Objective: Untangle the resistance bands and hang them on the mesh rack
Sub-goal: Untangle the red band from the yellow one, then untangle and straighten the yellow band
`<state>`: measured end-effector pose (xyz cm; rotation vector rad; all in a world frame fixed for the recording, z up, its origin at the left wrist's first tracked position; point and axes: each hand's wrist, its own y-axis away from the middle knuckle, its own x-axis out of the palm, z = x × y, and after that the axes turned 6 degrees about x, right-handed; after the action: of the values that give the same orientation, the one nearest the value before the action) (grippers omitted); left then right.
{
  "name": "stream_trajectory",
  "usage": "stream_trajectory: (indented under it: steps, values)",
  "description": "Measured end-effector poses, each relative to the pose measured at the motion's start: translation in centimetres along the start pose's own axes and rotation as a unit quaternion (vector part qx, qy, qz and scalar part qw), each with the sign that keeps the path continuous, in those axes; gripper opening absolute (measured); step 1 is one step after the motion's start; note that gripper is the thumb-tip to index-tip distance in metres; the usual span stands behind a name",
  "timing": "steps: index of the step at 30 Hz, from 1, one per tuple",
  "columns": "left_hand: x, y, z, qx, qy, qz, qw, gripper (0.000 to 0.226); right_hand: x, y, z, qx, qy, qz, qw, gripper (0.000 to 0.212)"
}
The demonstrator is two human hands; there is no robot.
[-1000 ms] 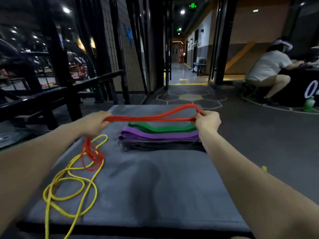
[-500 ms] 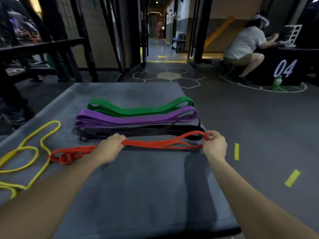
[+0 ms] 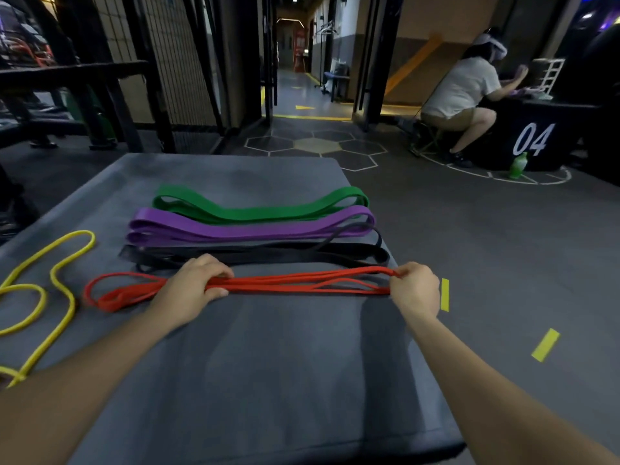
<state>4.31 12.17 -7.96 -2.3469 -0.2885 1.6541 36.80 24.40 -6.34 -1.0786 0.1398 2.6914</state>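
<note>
A thin red band (image 3: 302, 285) lies folded in several strands across the grey mat (image 3: 268, 380). My left hand (image 3: 191, 286) grips it near its left third, and a loose red loop trails out to the left. My right hand (image 3: 416, 290) pinches its right end. Behind it lie a black band (image 3: 268, 255), a purple band (image 3: 235, 229) and a green band (image 3: 261, 209), each folded flat in a row. A yellow band (image 3: 57, 286) sprawls in loops at the mat's left edge. A dark mesh panel (image 3: 181, 58) stands at the back left.
A person (image 3: 459, 92) sits at the back right beside a black box marked 04 (image 3: 533, 139), with a green bottle (image 3: 518, 166) on the floor. Yellow tape strips (image 3: 545, 344) mark the floor right of the mat. Black rails (image 3: 67, 82) stand at the left.
Both hands have brought the red band down from above the stack to the mat in front of the black band. The view has tilted down and shifted right.
</note>
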Motion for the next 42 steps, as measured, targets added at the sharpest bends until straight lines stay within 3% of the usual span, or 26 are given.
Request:
stream_trajectory:
  steps: [5,8,10,13,16,19,23,26,29,35,42]
  values:
    - [-0.1,-0.8,-0.4,-0.06,0.059,-0.001,0.996,0.02,0.0,-0.4,0.4,0.011,0.021,0.032,0.999,0.017]
    - [-0.1,-1.3,-0.3,-0.089,0.079,0.0,0.993,0.016,0.4,0.4,0.8,-0.087,0.085,-0.041,0.992,0.024]
    - [0.0,-1.3,-0.4,-0.098,0.084,-0.007,0.992,0.015,1.2,2.3,2.2,-0.182,0.065,-0.068,0.979,0.029]
    - [0.1,-1.2,-0.5,-0.103,0.094,-0.016,0.99,0.015,4.2,6.0,5.4,-0.304,0.02,0.039,0.952,0.033]
    - [0.2,-1.2,-0.5,-0.096,0.103,-0.016,0.99,0.015,8.5,9.6,7.9,-0.365,0.042,0.146,0.919,0.042]
    - [0.2,-1.1,-0.4,-0.086,0.103,-0.019,0.991,0.016,11.5,10.9,8.4,-0.356,0.068,0.171,0.916,0.043]
    - [-0.2,-0.5,0.2,-0.055,0.096,0.002,0.994,0.021,12.9,10.3,8.1,-0.357,0.094,0.138,0.919,0.032]
    - [-1.8,0.7,1.6,-0.008,-0.085,0.038,0.996,0.031,13.3,10.0,8.1,-0.361,0.087,0.133,0.919,0.032]
    - [-4.2,2.7,4.4,-0.053,-0.126,0.042,0.99,0.032,13.3,9.9,8.1,-0.365,0.09,0.133,0.917,0.032]
    - [-4.3,4.6,5.7,-0.118,-0.121,-0.02,0.985,0.028,13.4,10.0,8.3,-0.358,0.097,0.123,0.92,0.033]
    - [-5.2,6.2,5.0,-0.094,-0.186,0.028,0.978,0.059,12.3,11.0,8.5,-0.38,0.155,0.129,0.903,0.042]
